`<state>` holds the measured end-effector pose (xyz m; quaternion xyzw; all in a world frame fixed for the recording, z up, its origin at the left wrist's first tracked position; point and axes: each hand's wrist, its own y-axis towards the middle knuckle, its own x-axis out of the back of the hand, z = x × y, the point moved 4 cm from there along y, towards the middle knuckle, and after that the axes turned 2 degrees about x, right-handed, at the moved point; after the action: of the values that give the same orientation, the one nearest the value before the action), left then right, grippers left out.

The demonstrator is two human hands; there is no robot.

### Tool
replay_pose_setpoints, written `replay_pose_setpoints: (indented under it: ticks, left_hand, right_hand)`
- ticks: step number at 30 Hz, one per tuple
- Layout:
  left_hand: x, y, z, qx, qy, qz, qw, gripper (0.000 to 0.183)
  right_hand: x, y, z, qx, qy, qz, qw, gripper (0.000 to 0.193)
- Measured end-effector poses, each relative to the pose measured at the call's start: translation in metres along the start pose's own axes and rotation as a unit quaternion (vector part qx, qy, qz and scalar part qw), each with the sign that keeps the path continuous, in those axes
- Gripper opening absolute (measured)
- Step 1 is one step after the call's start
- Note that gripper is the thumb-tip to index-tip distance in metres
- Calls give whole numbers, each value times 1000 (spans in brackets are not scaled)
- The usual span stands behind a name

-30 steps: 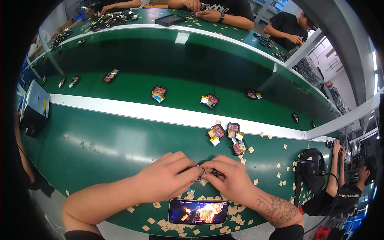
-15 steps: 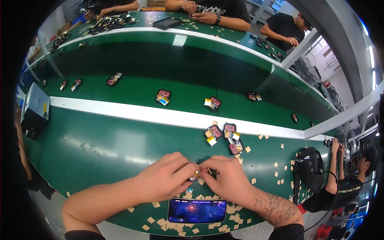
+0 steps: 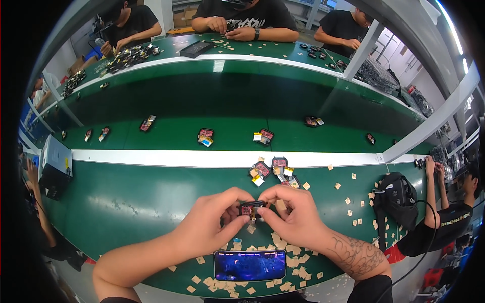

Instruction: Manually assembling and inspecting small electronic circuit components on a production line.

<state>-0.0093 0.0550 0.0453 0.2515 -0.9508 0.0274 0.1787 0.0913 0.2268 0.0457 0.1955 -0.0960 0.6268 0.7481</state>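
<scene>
Black casing (image 3: 247,207), left fingers (image 3: 234,227) at one end, right fingers (image 3: 271,218) opposite

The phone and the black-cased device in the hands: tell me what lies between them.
In the head view, small beige squares lie on the green table between the device and the phone, with one small blue piece among them.

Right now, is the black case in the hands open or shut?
Open: the black case shows its reddish inside between left hand and right hand.

black-and-red device (image 3: 247,207), green tabletop (image 3: 136,194), beige squares (image 3: 303,258), white rail (image 3: 202,158)
</scene>
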Motion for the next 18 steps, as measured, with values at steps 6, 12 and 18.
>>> replay_pose_setpoints:
  ticks: [6, 12, 18]
  left_hand:
    - [-18, 51, -7, 20, -86, -3, 996, 18]
    - [3, 131, -5, -100, 243, -98, 960, 66]
    - [-6, 179, 32, -78, 343, -32, 936, 79]
  right_hand:
    - [34, 7, -9, -21, 13, -97, 995, 15]
    - [158, 27, -82, -82, -196, -232, 949, 14]
    - [243, 38, -146, -146, -282, -302, 899, 16]
